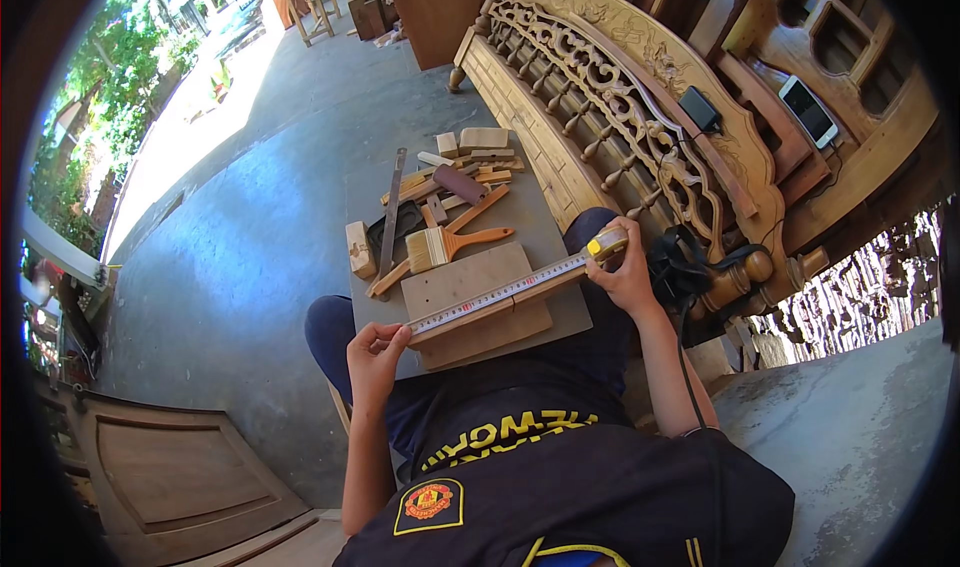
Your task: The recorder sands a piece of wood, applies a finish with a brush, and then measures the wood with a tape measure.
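Note:
My right hand [628, 270] grips the case of a tape measure [606, 243], silver with a yellow button. Its white blade [499, 291] is drawn out leftward along a narrow wooden strip [487, 315]. At the other end, my left hand [377, 353] pinches the blade's tip and the strip's end between thumb and fingers. A dark pencil-like line crosses the strip near its middle. Beneath the strip lies a flat wooden board [424, 289], resting on a grey work panel [574, 315] before me.
Beyond the board lie a paintbrush [429, 249], a steel ruler [391, 214], a sandpaper roll [460, 184], a black tray [405, 222] and several wood offcuts [484, 139]. To the right stands a carved wooden bench [592, 109] bearing a phone [808, 111]. A panelled door [180, 469] is at lower left.

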### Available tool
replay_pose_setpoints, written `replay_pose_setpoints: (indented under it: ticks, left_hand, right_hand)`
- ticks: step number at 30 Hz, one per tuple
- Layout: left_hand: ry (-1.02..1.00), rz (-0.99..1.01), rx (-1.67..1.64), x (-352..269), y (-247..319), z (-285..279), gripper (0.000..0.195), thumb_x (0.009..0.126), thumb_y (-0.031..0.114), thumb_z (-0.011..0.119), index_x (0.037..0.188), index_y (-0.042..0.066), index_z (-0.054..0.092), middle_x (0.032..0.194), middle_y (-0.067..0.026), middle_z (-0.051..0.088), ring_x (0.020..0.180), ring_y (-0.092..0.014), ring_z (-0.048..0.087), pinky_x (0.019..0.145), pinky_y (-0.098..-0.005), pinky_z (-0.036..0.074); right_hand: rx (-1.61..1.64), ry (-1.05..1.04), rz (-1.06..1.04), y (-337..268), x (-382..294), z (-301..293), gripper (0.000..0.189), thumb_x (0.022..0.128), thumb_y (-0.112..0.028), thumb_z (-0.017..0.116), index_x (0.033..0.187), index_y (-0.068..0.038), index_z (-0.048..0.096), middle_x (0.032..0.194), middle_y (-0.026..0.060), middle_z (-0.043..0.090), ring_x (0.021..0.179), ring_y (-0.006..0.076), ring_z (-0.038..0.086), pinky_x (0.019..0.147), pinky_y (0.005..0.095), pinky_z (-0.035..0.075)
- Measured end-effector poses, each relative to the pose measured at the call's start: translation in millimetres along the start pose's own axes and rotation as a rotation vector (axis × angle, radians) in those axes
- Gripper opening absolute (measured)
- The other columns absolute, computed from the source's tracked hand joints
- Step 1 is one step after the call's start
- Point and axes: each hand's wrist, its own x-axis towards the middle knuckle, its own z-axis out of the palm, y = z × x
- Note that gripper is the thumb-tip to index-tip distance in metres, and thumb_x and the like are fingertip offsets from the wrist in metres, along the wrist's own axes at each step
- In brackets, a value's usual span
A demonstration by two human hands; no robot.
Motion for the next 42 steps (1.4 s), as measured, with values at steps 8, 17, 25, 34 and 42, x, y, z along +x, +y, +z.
replay_pose_setpoints:
  ticks: [8,17,25,34,42]
  left_hand:
    - [0.005,-0.013,0.012,-2.1,-1.4,0.3,0.02,0.089,0.015,0.076,0.091,-0.003,0.068,0.083,-0.0053,0.07,0.076,-0.008,0.064,0.07,-0.0227,0.049]
    - [0.03,0.01,0.036,-3.9,-3.5,5.0,0.02,0.09,0.017,0.075,0.093,-0.002,0.067,0.083,-0.0036,0.068,0.072,-0.007,0.06,0.067,-0.0216,0.046]
    - [0.049,0.039,0.055,-2.1,-4.4,6.3,0.021,0.091,0.017,0.074,0.095,-0.001,0.066,0.085,-0.0032,0.068,0.074,-0.007,0.06,0.066,-0.0214,0.046]
    - [0.04,0.02,0.022,0.3,-2.5,8.6,0.02,0.092,0.016,0.073,0.096,-0.002,0.065,0.086,-0.0035,0.068,0.074,-0.007,0.061,0.067,-0.0218,0.048]
    - [0.024,0.016,-0.008,-3.5,-5.0,9.5,0.022,0.093,0.018,0.071,0.101,0.0,0.061,0.09,-0.0044,0.067,0.078,-0.009,0.064,0.07,-0.0231,0.049]
  right_hand:
    - [-0.011,-0.009,0.025,-5.8,-0.1,-0.5,0.061,0.074,-0.016,0.079,0.123,-0.012,0.042,0.103,0.0038,0.052,0.086,0.0109,0.051,0.072,0.0263,0.046]
    - [0.083,-0.018,0.092,-4.2,-6.6,-4.4,0.059,0.074,-0.013,0.079,0.121,-0.01,0.043,0.104,0.0052,0.053,0.092,0.0129,0.054,0.077,0.0279,0.048]
    - [0.104,-0.013,0.094,-10.3,-13.0,-6.7,0.057,0.074,-0.011,0.079,0.119,-0.011,0.044,0.107,0.0029,0.049,0.096,0.0117,0.054,0.078,0.0266,0.049]
    - [0.075,0.005,0.046,-3.0,-20.2,-9.4,0.058,0.074,-0.011,0.08,0.119,-0.01,0.044,0.107,0.0042,0.049,0.097,0.0123,0.054,0.083,0.0281,0.049]
    - [0.104,-0.037,0.069,-10.3,-14.6,-10.5,0.058,0.075,-0.008,0.078,0.12,-0.01,0.042,0.107,0.0051,0.048,0.097,0.0135,0.054,0.085,0.029,0.049]
